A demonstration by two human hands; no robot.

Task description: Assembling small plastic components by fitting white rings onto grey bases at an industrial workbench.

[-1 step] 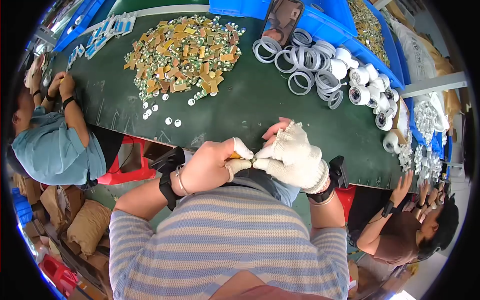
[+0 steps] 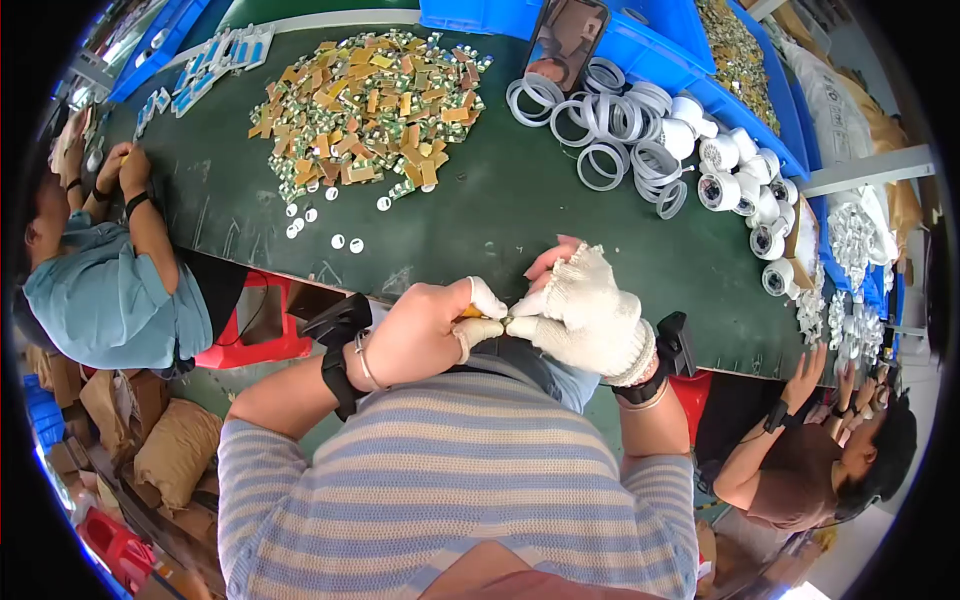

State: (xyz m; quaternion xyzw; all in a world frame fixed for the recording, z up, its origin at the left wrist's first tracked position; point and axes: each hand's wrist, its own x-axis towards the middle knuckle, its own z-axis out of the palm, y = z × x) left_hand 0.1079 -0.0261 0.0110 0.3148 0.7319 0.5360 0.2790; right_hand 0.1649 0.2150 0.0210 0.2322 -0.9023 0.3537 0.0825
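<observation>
Close to my body at the table's near edge, my two hands meet fingertip to fingertip. My left hand (image 2: pixel 425 322), with white covers on some fingertips, is closed in a pinch on a small circuit board (image 2: pixel 469 312); its orange-yellow side shows between finger and thumb. My right hand (image 2: pixel 592 325) wears a white knit glove with bare fingers poking out, and its thumb and forefinger close on the board's other end, mostly hidden there. Ahead of them lies a big heap of similar small circuit boards (image 2: pixel 365 110), orange and green. Several white discs (image 2: pixel 356 245) lie at its near side.
Translucent plastic rings (image 2: pixel 602 165), white round lamp housings (image 2: pixel 718 190) and a leaning phone (image 2: pixel 568 42) stand at the right, before blue bins (image 2: pixel 665 35). Blue-and-white strips (image 2: pixel 220 60) lie far left. A co-worker (image 2: pixel 115 280) sits left, another person (image 2: pixel 800 470) right.
My hands and the board look the same. At the right, the nearest white lamp housing has shifted slightly and shows its face more.
</observation>
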